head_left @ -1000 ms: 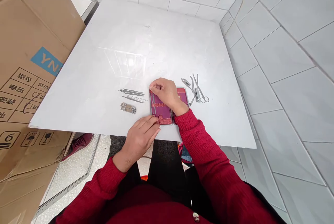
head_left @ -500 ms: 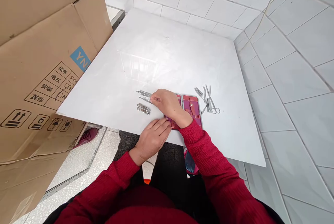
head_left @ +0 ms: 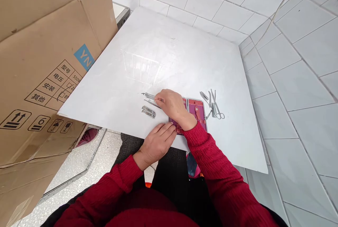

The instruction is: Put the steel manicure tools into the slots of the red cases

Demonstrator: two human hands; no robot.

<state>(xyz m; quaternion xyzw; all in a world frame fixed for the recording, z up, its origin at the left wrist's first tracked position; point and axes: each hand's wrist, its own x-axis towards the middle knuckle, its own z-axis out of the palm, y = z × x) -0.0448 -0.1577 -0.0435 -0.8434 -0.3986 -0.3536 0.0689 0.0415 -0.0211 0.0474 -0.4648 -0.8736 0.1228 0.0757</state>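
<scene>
My right hand (head_left: 173, 105) is closed in a pinch at the left edge of the open manicure case (head_left: 201, 110); what its fingertips hold is too small to make out. Just by those fingertips lie slim metal tools, one with a pointed tip (head_left: 146, 95). My left hand (head_left: 158, 142) has its fingers on the near left corner of the case, holding that edge. Nail clippers (head_left: 148, 111) lie left of the case. On the right lie small scissors (head_left: 217, 109) and several other metal tools. My right hand and wrist hide much of the case's left half.
The white tabletop (head_left: 171, 54) carries all the tools. A large cardboard box (head_left: 52, 43) stands against its left side. Tiled walls (head_left: 285, 68) border the back and right, with a thin cable (head_left: 274, 19) hanging there. My legs are below the near edge.
The view has shifted slightly, so table and tools appear a little to the right and lower. My right hand stays pinched by the slim tools; my left hand stays at the case corner.
</scene>
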